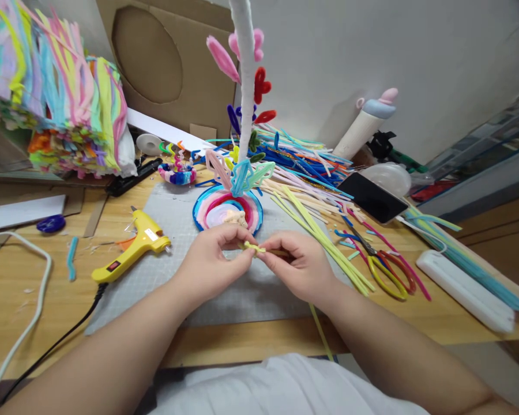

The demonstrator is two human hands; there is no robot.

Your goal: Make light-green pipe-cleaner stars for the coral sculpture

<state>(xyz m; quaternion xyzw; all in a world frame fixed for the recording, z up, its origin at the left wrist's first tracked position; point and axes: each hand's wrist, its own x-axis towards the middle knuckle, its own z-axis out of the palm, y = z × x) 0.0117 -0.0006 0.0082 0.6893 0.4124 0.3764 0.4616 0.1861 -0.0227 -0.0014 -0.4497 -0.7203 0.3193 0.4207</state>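
My left hand (pixel 218 259) pinches one side of a small twisted yellow pipe cleaner (pixel 254 248). On its other side, the fingertips of my right hand (pixel 300 265) are closed on the same piece. A long yellow end hangs below my right wrist past the table edge. Just behind my hands stands a round coiled base (pixel 196 210) in blue, pink and red. A white wrapped stem (pixel 246 86) rises above it, with pink, red, blue and green fuzzy petals around it. Pastel loops (pixel 241 176) sit near the stem's foot.
A yellow glue gun (pixel 134 245) lies left on the grey mat (pixel 134 302). At right are scissors (pixel 384 265), yellow-green pipe cleaners (pixel 324 236), a phone (pixel 372 196) and a white power strip (pixel 465 291). Bundled pipe cleaners (pixel 60 75) stand back left; a white cable (pixel 45 276) curves at far left.
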